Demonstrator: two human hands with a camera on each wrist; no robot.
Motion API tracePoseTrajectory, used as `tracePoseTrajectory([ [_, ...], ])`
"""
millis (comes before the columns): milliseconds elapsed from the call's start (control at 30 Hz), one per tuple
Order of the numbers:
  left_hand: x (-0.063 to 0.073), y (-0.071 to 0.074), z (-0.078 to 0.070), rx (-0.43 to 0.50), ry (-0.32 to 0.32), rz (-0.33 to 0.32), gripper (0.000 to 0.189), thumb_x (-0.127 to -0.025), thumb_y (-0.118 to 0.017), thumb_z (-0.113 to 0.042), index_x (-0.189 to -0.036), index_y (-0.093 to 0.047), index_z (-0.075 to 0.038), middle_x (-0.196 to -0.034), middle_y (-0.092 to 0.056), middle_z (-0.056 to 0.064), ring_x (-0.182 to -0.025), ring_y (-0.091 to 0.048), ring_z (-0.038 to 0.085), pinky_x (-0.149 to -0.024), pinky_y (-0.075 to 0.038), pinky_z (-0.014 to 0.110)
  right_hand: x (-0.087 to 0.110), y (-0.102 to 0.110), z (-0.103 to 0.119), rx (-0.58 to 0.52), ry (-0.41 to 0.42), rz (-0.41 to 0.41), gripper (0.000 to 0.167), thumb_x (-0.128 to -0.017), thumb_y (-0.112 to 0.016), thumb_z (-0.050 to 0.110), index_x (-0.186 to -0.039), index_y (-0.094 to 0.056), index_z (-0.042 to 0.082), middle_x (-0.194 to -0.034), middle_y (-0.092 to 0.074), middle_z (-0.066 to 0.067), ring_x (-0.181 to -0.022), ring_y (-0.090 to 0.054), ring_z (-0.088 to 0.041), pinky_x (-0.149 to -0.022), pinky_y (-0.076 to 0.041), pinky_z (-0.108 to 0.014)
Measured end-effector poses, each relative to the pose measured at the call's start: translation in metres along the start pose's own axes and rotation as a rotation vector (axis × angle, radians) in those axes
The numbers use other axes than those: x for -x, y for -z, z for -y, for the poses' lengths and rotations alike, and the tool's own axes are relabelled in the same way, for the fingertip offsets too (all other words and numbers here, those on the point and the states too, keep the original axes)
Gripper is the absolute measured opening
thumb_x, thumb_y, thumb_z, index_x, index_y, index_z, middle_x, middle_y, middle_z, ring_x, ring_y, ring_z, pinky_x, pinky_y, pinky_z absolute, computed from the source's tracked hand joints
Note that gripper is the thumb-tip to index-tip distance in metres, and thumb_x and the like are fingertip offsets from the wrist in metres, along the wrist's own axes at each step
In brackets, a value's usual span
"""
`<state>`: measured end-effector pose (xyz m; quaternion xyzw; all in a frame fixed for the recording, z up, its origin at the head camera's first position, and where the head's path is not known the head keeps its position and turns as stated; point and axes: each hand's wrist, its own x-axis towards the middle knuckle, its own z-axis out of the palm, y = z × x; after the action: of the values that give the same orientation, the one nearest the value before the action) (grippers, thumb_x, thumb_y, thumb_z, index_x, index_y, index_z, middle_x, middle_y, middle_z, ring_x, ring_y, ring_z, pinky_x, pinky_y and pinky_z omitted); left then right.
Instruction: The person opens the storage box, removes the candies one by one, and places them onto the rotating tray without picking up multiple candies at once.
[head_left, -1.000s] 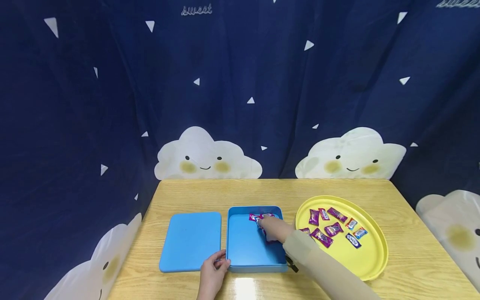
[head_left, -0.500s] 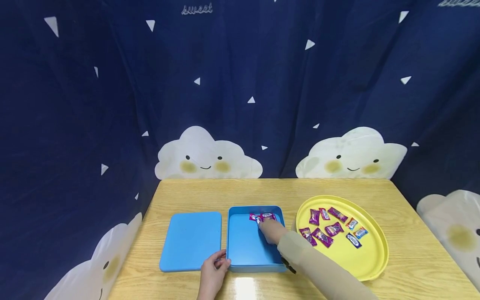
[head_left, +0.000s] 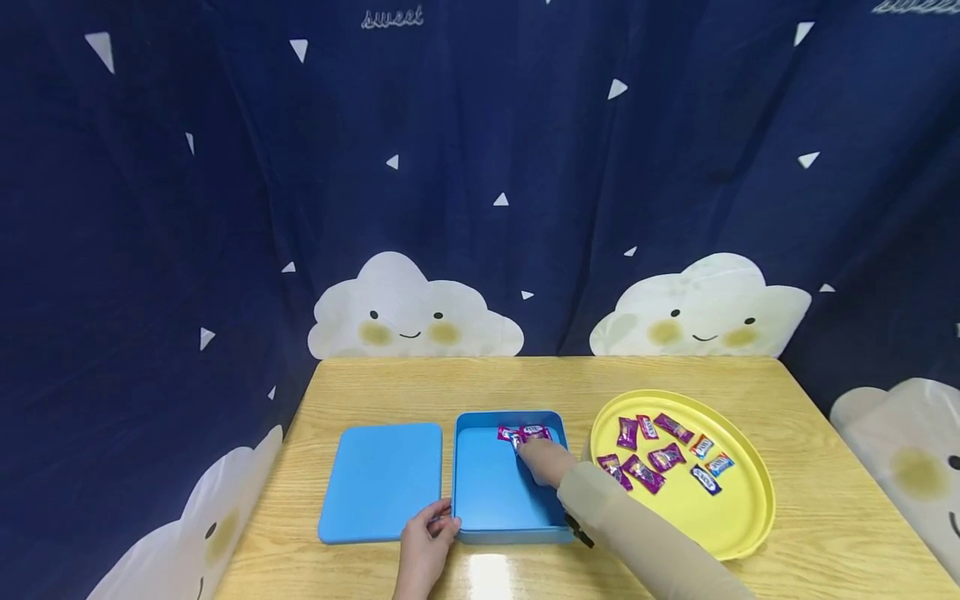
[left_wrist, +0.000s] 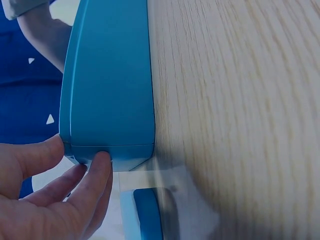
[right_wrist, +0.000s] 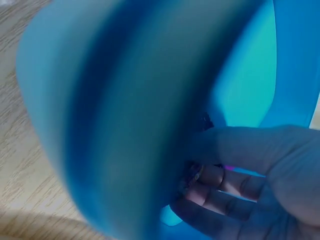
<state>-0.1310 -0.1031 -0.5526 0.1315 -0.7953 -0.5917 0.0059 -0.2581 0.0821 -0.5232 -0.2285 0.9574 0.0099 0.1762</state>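
Note:
A shallow blue box point(head_left: 495, 500) stands in the middle of the wooden table. At its near left corner my left hand point(head_left: 426, 542) grips the wall; in the left wrist view the thumb is at the rim and the fingertips point(left_wrist: 102, 160) press the outer side. My right hand point(head_left: 546, 461) reaches down inside the box, at its right side. In the right wrist view its curled fingers hold a shiny wrapped candy point(right_wrist: 191, 176), mostly hidden by the box wall. Purple wrapped candies point(head_left: 535, 432) lie by the far wall, just ahead of the right hand.
A flat blue lid point(head_left: 384, 483) lies left of the box. To the right, a round yellow tray point(head_left: 720, 525) carries several wrapped candies in purple, red, orange and dark blue. The right forearm crosses its near left rim. A dark blue curtain point(head_left: 450, 192) hangs behind the table.
My right hand has shifted slightly forward and left within the box, and its sleeve now uncovers another purple candy on the tray. My left hand stays at the corner.

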Motion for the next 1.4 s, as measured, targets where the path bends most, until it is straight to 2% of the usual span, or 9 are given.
tracePoseTrajectory([
  [167,-0.001,0.0,0.001,-0.006,-0.006,0.005,0.034,-0.082,-0.064,0.0,-0.112,-0.057,0.012,-0.1,-0.063,0.02,-0.085,-0.062,0.024,-0.067,-0.054,0.023,-0.002,0.0,-0.002,-0.018,0.02,-0.012,0.023,-0.085,-0.063,0.006,-0.108,-0.061,0.007,-0.094,-0.062,-0.009,-0.087,-0.059,-0.021,-0.085,-0.051,-0.037],
  [300,-0.001,0.0,0.001,-0.009,0.002,0.008,0.034,-0.082,-0.064,-0.001,-0.113,-0.057,0.011,-0.1,-0.063,0.019,-0.085,-0.062,0.023,-0.067,-0.054,0.022,0.0,0.006,-0.003,-0.057,0.09,-0.098,0.029,-0.078,-0.069,0.002,-0.106,-0.059,0.004,-0.089,-0.058,-0.009,-0.078,-0.056,-0.02,-0.078,-0.053,-0.035],
  [500,0.0,0.001,0.002,-0.016,0.003,0.011,0.034,-0.081,-0.064,-0.001,-0.113,-0.057,0.011,-0.1,-0.063,0.019,-0.085,-0.062,0.023,-0.066,-0.054,0.022,0.011,0.029,-0.007,-0.241,0.153,-0.207,0.029,-0.071,-0.073,-0.002,-0.094,-0.056,0.005,-0.083,-0.052,-0.004,-0.074,-0.049,-0.017,-0.068,-0.051,-0.032],
  [667,0.0,0.001,0.002,-0.008,0.003,0.008,0.034,-0.081,-0.064,0.0,-0.113,-0.057,0.011,-0.1,-0.063,0.019,-0.086,-0.062,0.023,-0.066,-0.054,0.022,0.02,0.039,-0.021,-0.344,0.166,-0.3,0.027,-0.073,-0.071,-0.002,-0.094,-0.055,0.005,-0.085,-0.051,-0.003,-0.073,-0.047,-0.016,-0.065,-0.049,-0.03],
  [867,0.0,0.001,0.001,-0.001,-0.002,0.013,0.034,-0.082,-0.064,-0.001,-0.113,-0.056,0.012,-0.1,-0.063,0.02,-0.086,-0.063,0.025,-0.065,-0.054,0.022,0.037,0.047,-0.048,-0.401,0.109,-0.377,0.03,-0.071,-0.071,-0.004,-0.094,-0.055,0.004,-0.084,-0.051,-0.004,-0.073,-0.048,-0.017,-0.063,-0.048,-0.03],
  [1100,0.001,0.002,-0.001,0.01,-0.009,0.019,0.036,-0.082,-0.064,-0.002,-0.113,-0.056,0.012,-0.101,-0.063,0.021,-0.087,-0.063,0.025,-0.066,-0.054,0.022,0.06,0.043,-0.095,-0.415,0.091,-0.447,0.029,-0.066,-0.069,-0.007,-0.09,-0.053,-0.001,-0.077,-0.05,-0.008,-0.068,-0.048,-0.018,-0.057,-0.045,-0.029],
  [1400,0.0,0.003,0.002,-0.008,-0.016,0.016,0.035,-0.082,-0.064,-0.002,-0.112,-0.056,0.014,-0.1,-0.062,0.023,-0.085,-0.063,0.024,-0.065,-0.055,0.024,0.091,0.016,-0.15,-0.51,-0.075,-0.338,0.028,-0.072,-0.069,-0.004,-0.092,-0.05,-0.003,-0.07,-0.045,-0.007,-0.06,-0.041,-0.016,-0.051,-0.037,-0.027],
])
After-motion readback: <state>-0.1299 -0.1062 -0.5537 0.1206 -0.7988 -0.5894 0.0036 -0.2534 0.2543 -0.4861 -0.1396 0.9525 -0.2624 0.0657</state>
